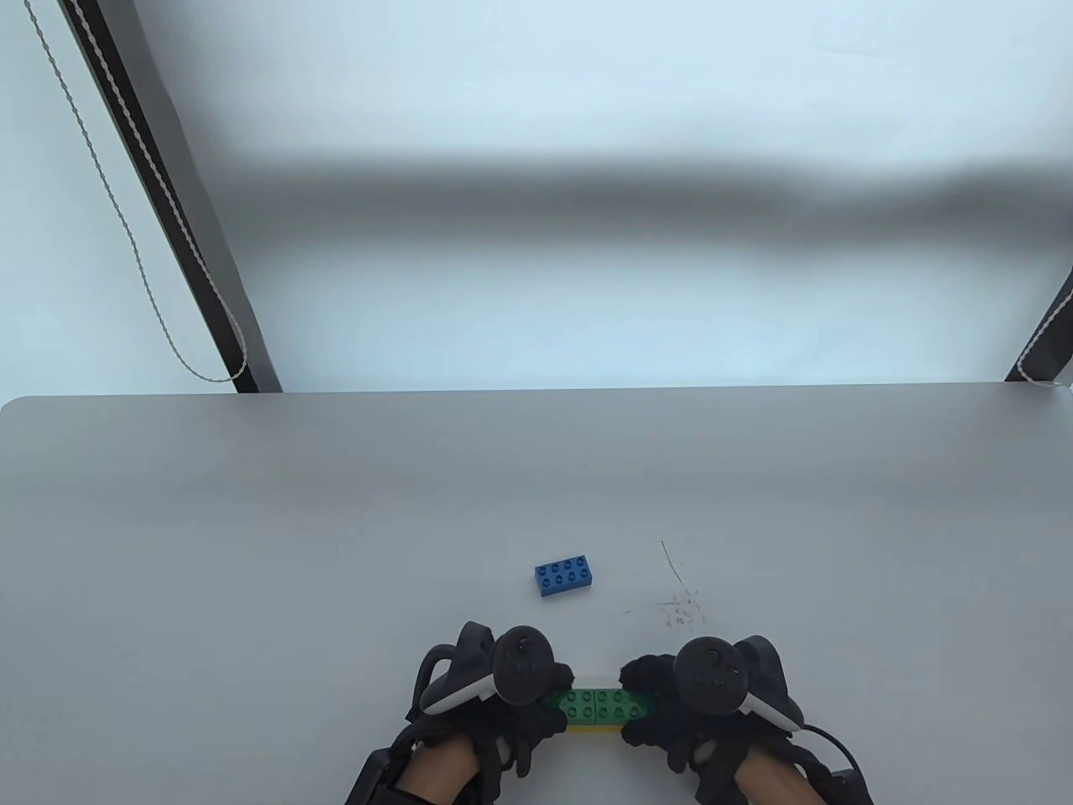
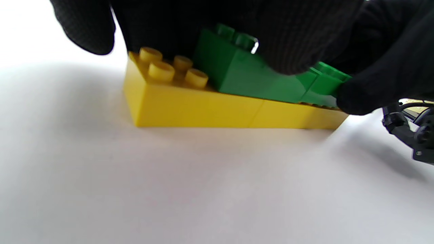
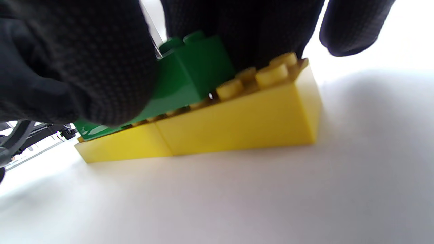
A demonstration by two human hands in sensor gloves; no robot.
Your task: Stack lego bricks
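Two yellow bricks (image 1: 593, 729) lie end to end on the table near its front edge. A green layer of bricks (image 1: 597, 704) sits on top of them, bridging their seam. My left hand (image 1: 545, 683) grips the green layer's left end, and my right hand (image 1: 641, 681) grips its right end. In the left wrist view the gloved fingers (image 2: 291, 44) press on the green bricks (image 2: 244, 76) above the yellow row (image 2: 203, 108). In the right wrist view my thumb (image 3: 101, 78) presses the green bricks (image 3: 190, 74); yellow studs show in a thin gap above the yellow row (image 3: 237, 122). A blue brick (image 1: 565, 576) lies apart, further out.
The grey table (image 1: 251, 545) has scratch marks (image 1: 679, 599) right of the blue brick. Its far edge runs across the middle of the table view. A black pole with a cord (image 1: 168, 210) stands behind the far left corner.
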